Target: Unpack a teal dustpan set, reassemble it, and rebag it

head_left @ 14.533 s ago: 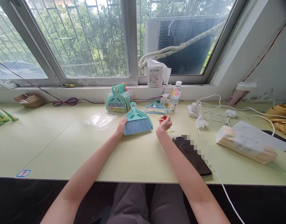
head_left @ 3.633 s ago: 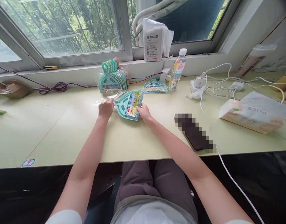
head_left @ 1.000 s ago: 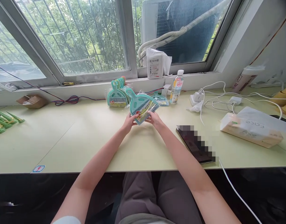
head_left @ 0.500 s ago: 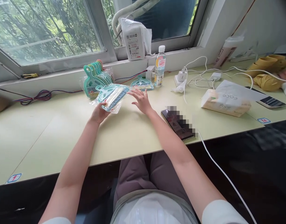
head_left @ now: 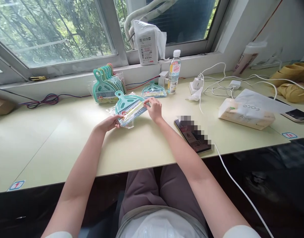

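Note:
Both hands hold a teal mini dustpan and brush set in clear plastic wrap, tilted above the table. My left hand grips its lower left corner. The fingers of my right hand pinch its right end. Behind it, similar wrapped dustpan sets stand in a row against the wall under the window. Another teal set lies at the back, just beyond my right hand.
A drink bottle stands by the sill. A phone lies right of my right forearm. Farther right are a charger with white cables and a tissue pack. Bundled wires lie at the left.
My right hand has closed on the right end of the dustpan set, where before it was apart with fingers spread. The set has turned to face me more.

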### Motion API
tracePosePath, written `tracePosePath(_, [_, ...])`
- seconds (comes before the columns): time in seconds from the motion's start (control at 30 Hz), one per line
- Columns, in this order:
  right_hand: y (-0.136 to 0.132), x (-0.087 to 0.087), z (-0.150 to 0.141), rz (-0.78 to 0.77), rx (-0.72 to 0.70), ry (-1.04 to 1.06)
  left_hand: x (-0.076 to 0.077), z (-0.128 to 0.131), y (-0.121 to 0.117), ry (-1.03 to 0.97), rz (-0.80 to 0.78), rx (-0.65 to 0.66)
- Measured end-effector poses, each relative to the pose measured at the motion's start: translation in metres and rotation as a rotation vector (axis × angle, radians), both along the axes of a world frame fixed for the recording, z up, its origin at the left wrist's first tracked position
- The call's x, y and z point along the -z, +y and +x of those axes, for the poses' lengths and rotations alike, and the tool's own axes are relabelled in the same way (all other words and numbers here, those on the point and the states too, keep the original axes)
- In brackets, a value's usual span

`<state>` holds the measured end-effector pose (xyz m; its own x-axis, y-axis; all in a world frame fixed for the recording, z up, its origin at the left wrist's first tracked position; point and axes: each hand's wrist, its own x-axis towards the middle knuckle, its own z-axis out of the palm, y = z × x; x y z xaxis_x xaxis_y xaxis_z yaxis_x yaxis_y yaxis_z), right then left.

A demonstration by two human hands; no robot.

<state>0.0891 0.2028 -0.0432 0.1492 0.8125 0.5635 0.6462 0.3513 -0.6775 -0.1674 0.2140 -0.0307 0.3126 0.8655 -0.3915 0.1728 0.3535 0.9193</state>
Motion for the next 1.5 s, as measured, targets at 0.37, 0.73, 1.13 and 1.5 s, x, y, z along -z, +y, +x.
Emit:
tracePosePath(0.37, [0.0,0.012,-0.008,-0.221,-0.298,0.39,-0.006,-0.011,0.0,0.057,0.052,0.102])
tracePosePath(0.73, [-0.005,0.001,0.0,-0.233,-0.088,0.74,-0.006,0.018,-0.009,0.156,0.467,-0.046])
tracePosePath(1.13, [-0.001,-0.005,0.013,-0.404,0.046,1.181,-0.018,0.051,-0.034,0.212,0.977,-0.02])
tracePosePath(1.5, [-0.004,-0.007,0.007,-0.369,0.04,1.211,-0.007,0.046,-0.021,0.077,0.98,-0.042])
